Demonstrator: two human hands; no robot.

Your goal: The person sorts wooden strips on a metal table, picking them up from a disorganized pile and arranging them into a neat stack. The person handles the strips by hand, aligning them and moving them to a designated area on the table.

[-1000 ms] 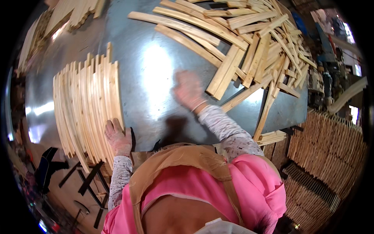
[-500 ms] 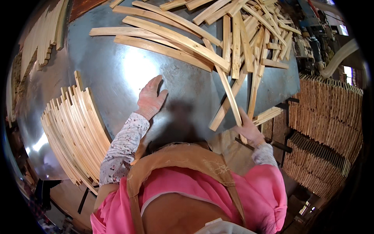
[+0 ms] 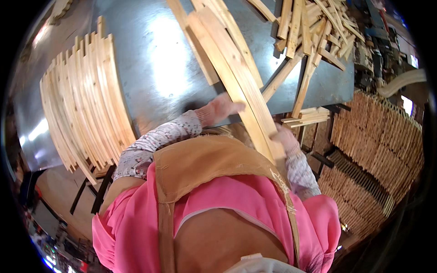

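Note:
Two long pale wooden strips lie side by side, slanting from the upper middle toward my body. Their near ends reach past the table edge, close to my apron. My left hand is closed at their left edge, thumb on top and the other fingers hidden beneath the wood. On the opposite edge, nearer the ends, my right hand grips the strips, its fingers partly smeared by motion. More strips rest on the table just beyond and beside these two.
A row of neatly laid strips covers the left of the metal table. At the far right is a jumbled heap of strips. Stacked wood stands right of the table, below a pale hose.
My left hand has moved right from over the bare metal onto the strips. The long strips have swung round toward my body, and my right hand has left the thinner strip it held. The view has shifted.

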